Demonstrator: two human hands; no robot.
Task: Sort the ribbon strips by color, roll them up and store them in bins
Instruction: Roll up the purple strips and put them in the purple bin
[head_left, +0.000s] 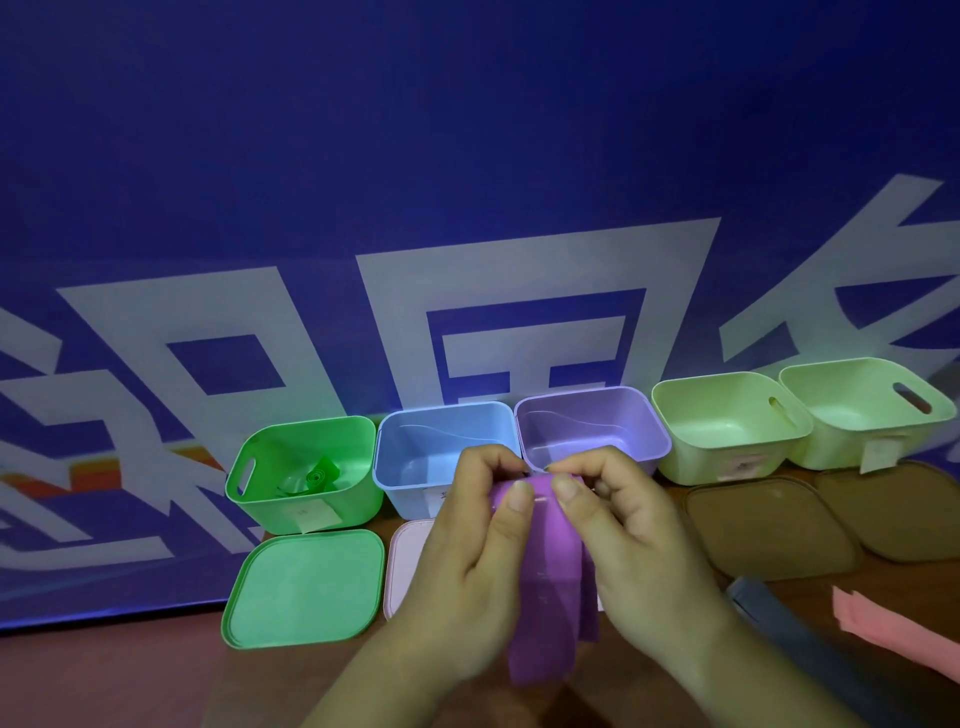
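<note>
Both hands, left (467, 545) and right (623, 535), pinch the purple ribbon's (545, 587) top edge in curled fingers; the rest hangs below.

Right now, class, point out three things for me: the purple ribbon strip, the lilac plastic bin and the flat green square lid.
purple ribbon strip (550, 597), head view, its hanging middle
lilac plastic bin (587, 415), head view, its inner back wall
flat green square lid (306, 587), head view, centre of its top

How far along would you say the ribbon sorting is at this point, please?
Done: a green ribbon roll sits in the green bin. In hand: the left hand and right hand pinch the top end of the purple strip, apparently starting its roll. Left: the grey-blue strip and pink strips lie unrolled.
</note>
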